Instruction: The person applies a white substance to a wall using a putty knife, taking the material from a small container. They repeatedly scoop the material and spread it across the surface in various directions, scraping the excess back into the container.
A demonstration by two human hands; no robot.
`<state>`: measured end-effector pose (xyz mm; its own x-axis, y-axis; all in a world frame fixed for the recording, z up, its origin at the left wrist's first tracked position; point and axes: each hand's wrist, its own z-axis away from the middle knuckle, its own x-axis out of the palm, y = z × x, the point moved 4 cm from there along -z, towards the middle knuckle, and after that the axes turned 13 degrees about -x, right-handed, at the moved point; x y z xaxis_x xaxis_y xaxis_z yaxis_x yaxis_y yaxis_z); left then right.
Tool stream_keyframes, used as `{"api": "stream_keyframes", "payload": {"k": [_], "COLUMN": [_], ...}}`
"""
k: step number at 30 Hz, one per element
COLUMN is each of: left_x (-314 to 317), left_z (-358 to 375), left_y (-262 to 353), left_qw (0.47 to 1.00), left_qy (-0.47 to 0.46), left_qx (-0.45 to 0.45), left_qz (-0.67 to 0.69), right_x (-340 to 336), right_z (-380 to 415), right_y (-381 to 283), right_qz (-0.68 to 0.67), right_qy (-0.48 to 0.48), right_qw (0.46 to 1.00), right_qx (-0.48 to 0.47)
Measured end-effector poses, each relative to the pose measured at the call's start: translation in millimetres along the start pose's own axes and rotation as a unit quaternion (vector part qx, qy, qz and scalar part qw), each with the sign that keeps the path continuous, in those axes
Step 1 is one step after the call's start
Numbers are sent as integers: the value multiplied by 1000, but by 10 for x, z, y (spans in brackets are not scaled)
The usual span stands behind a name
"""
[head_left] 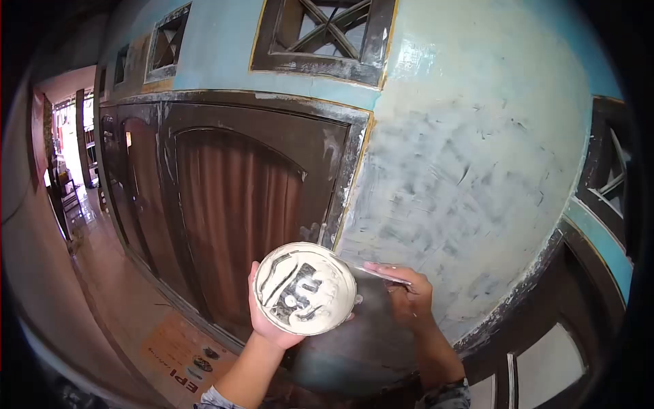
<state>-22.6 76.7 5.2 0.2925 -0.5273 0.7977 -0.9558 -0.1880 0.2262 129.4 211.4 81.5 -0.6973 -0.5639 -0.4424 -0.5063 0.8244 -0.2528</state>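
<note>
My left hand is closed around the side and underside of a round tub. White putty is smeared inside it, with dark bare patches of the bottom showing through. My right hand grips a putty knife, its thin blade pointing left toward the tub's rim. The fingers wrap over the handle and partly hide it. Beyond both hands rises a wall covered with uneven grey-white smears over light blue paint.
Left of the wall stands a dark wooden window frame with a brown curtain behind its glass. A vent with crossed bars sits above. Printed cardboard lies on the floor at lower left. Another dark frame borders the wall at right.
</note>
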Motion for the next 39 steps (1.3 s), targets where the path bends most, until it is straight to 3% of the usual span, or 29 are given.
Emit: {"api": "stream_keyframes", "payload": {"k": [2,7,11,13,15,17,19,20,21,23,24,26,27,28,29,31,32,33,35,36,37,39], "left_x": [-57,-145,-99,-145,-197,-222,-219,-92,-167,-471,-503,-304,-223,-209,-185,-137,-120,-176,-428,-449,-513,-570], "left_z": [33,69,35,45,77,120,146,74,95,193,212,200,210,233,250,256,252,262,339,354,375,458], "left_y": [9,45,42,27,53,82,91,69,72,186,183,132,102,94,88,116,121,121,203,220,205,233], "left_qw": [1000,998,999,999,997,997,998,997,997,975,975,994,998,999,999,999,998,998,976,973,972,936], "left_qy": [13,44,40,45,73,75,63,-29,-28,183,183,79,27,31,32,14,-11,-8,150,122,123,138], "left_qx": [9,18,-5,-6,-3,7,11,-10,-12,105,104,40,8,5,5,42,52,51,147,168,168,270], "left_qz": [16,44,-33,19,7,-16,-30,-72,-71,-74,-74,-60,-53,-40,-41,30,-28,-28,-59,-105,-106,-180], "right_x": [87,137,175,166,162,176,138,151,211,298,333,327,240,197,190,81,142,155,149,202,212,274], "right_z": [-26,-10,-3,55,135,115,60,49,51,65,64,74,105,126,151,201,104,77,53,50,61,89], "right_y": [-10,19,80,220,412,404,215,154,88,42,53,142,290,364,344,366,210,134,9,-64,-113,-194], "right_qz": [20,35,74,109,145,171,161,161,116,71,145,217,174,129,128,63,-90,-92,-162,-187,-188,-176], "right_qy": [-46,-64,-85,-105,-141,-147,-33,-34,-81,-126,-153,-180,-163,-144,-144,-12,60,62,139,200,200,133], "right_qw": [993,993,991,985,979,974,983,983,986,985,971,951,968,981,981,975,981,980,963,946,945,960], "right_qx": [-103,-93,-78,-82,-2,-14,-77,-76,-88,-97,-113,-128,-72,-13,-12,213,160,163,166,177,177,171]}}
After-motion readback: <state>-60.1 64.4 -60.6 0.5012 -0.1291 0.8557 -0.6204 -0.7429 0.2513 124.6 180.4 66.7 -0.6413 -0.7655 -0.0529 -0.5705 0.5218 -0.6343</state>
